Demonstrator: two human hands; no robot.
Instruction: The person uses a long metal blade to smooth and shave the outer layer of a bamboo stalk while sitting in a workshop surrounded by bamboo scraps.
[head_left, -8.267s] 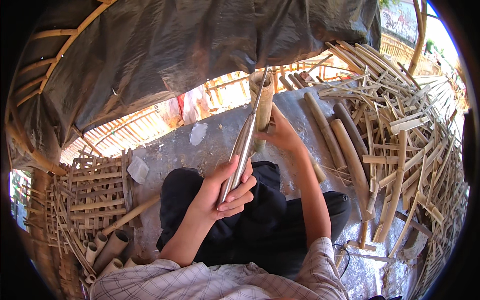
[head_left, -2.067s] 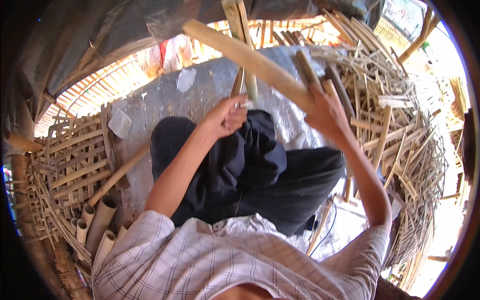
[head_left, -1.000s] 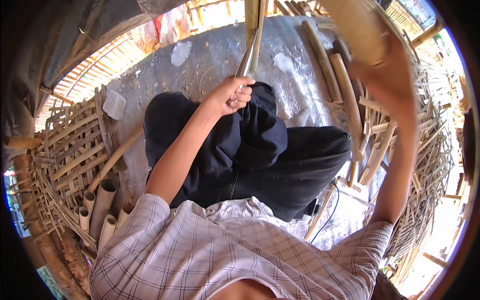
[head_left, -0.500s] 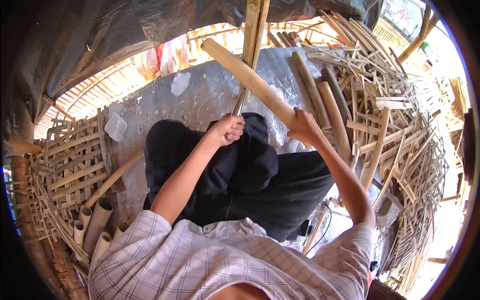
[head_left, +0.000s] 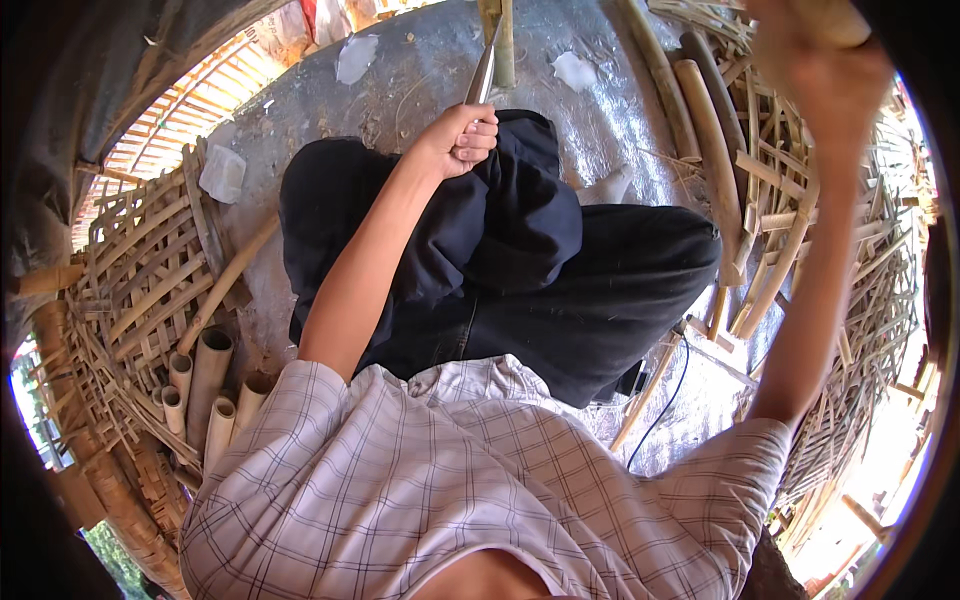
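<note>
My left hand (head_left: 460,142) is closed round the handle of a knife, whose shiny narrow blade (head_left: 481,78) points away from me. The blade's far end meets an upright bamboo pole (head_left: 505,55) at the top edge; how deep it sits in the bamboo I cannot tell. Raised at the far upper right, my right hand (head_left: 832,85) is blurred by motion and wrapped round a thick pale bamboo stick (head_left: 835,22). Most of that stick lies outside the view.
My crossed legs in black trousers (head_left: 440,250) rest on a shiny grey sheet (head_left: 420,60). Bamboo poles (head_left: 710,150) and a heap of split strips (head_left: 800,215) lie on the right. Woven bamboo (head_left: 150,270) and bamboo tubes (head_left: 210,375) stand on the left, and a dark cable (head_left: 665,405) runs by my knee.
My right hand has swung the bamboo stick up and right, from lying across the upright bamboo to the upper right corner. My left hand keeps its hold on the knife. The view has shifted.
</note>
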